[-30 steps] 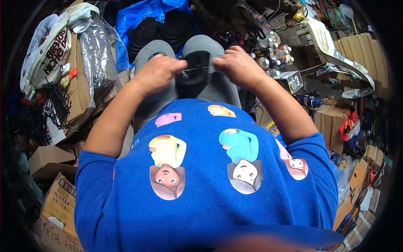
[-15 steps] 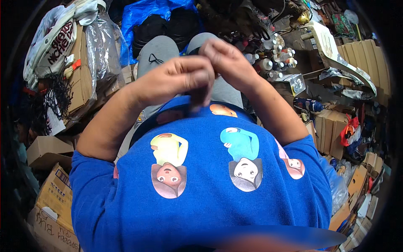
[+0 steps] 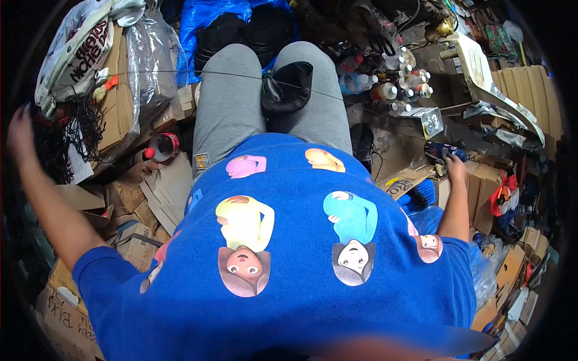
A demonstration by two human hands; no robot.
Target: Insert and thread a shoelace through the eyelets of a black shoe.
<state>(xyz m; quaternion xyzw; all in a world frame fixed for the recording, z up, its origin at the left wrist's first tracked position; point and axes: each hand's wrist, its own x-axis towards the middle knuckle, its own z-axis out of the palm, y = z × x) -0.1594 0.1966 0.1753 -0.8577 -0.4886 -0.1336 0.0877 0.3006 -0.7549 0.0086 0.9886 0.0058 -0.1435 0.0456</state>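
Observation:
On my grey-trousered lap lies a black, shoe-like piece [image 3: 291, 88] with a rounded opening. A thin dark thread [image 3: 205, 72] stretches taut across my knees, passing the black piece and running toward both sides. My left hand [image 3: 21, 133] is out at the far left beside a tangle of black cords [image 3: 83, 133]; motion smears its fingers. Over to the right, my right hand [image 3: 456, 166] is closed next to a dark blue can-like container [image 3: 444, 150]. Whatever its fingers hold is too small to make out. Where the thread ends at either hand cannot be seen.
Several plastic bottles [image 3: 385, 91] stand beyond my right knee, near a white plastic chair part [image 3: 475, 66]. A red-capped bottle [image 3: 162, 147] lies left of my thigh. Flattened cardboard and clear plastic [image 3: 150, 66] lean at the left. Boxes [image 3: 481, 186] crowd the right.
My hands have swung from close together over my lap to wide apart on either side. The black piece is now uncovered on my lap, and the thread is drawn tight.

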